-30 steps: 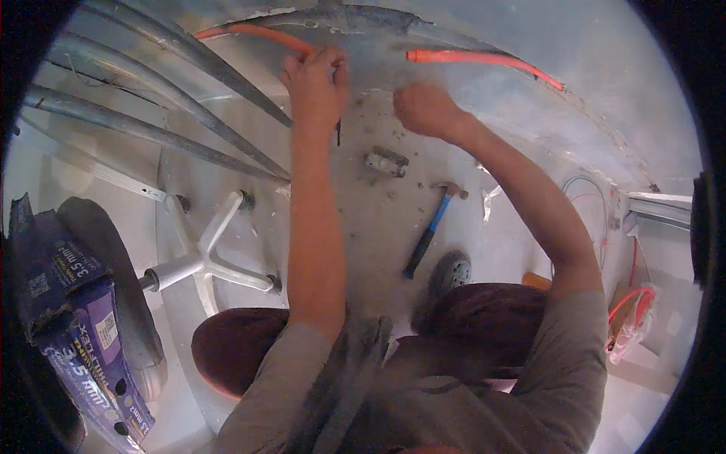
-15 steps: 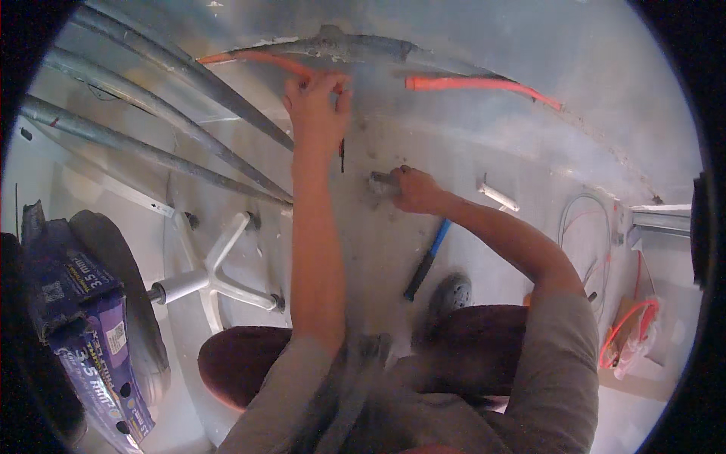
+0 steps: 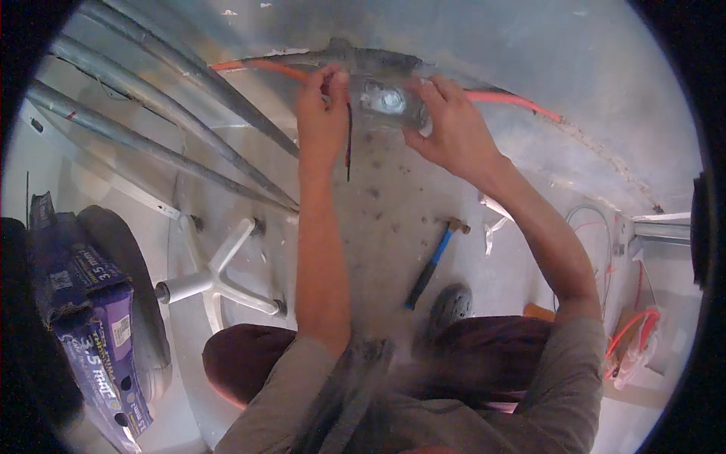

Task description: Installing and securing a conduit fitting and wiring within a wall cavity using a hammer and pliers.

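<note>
My left hand (image 3: pixel 321 106) is closed in a pinch at the end of a bent orange conduit tube (image 3: pixel 276 69), which comes out of the wall groove on the left. Thin dark wires (image 3: pixel 349 144) dangle beneath those fingers. Between my hands is a grey metal electrical box (image 3: pixel 389 101) with a bright round spot in its middle, set against the broken groove. My right hand (image 3: pixel 452 129) grips its right side, thumb low and fingers on top. Another orange conduit (image 3: pixel 510 100) runs along the groove right of that hand.
A blue-handled hammer (image 3: pixel 432 265) lies on the floor near my shoe (image 3: pixel 452 304). Metal pipes (image 3: pixel 181 98) slant in from the upper left, above a white chair base (image 3: pixel 215 276). Purple boxes (image 3: pixel 94 333) stand lower left; a bag with orange tubing (image 3: pixel 635 340) lies right.
My right hand has risen to the wall groove with the metal box, now beside my left hand. My left hand stays at the orange conduit. The whole hammer now shows.
</note>
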The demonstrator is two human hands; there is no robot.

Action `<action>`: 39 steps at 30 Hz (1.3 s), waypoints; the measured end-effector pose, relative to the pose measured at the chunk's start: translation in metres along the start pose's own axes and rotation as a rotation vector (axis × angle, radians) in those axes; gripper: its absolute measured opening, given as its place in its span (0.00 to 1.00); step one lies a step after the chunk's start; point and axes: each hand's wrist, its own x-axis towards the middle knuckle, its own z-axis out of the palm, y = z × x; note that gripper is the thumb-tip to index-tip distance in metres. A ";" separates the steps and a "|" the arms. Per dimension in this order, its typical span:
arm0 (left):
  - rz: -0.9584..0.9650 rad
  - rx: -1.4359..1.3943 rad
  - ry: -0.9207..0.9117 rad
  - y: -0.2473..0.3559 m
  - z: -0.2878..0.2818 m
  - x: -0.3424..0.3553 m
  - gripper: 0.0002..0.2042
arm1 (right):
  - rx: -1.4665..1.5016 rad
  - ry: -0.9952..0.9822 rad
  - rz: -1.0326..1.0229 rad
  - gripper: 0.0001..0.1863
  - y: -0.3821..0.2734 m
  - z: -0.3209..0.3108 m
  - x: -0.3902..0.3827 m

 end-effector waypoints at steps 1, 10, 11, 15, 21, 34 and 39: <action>-0.025 -0.092 -0.026 0.002 0.000 0.003 0.12 | -0.001 -0.001 0.007 0.31 0.000 -0.001 0.008; 0.064 0.050 -0.146 0.000 0.012 0.023 0.16 | -0.033 0.190 -0.036 0.32 0.035 0.053 0.031; 0.080 0.110 -0.136 0.000 0.014 0.025 0.16 | -0.034 0.194 -0.032 0.32 0.040 0.056 0.033; 0.103 0.190 -0.082 -0.011 0.020 0.039 0.15 | -0.037 0.264 -0.024 0.31 0.039 0.065 0.042; 0.128 0.339 0.002 -0.016 0.032 0.044 0.11 | 0.165 0.271 0.276 0.25 0.045 0.071 0.041; 0.290 0.530 -0.090 -0.026 0.035 0.059 0.14 | -0.123 0.289 0.335 0.13 0.072 0.079 0.050; 0.257 0.444 -0.098 -0.032 0.031 0.062 0.14 | -0.134 0.312 0.303 0.12 0.072 0.080 0.050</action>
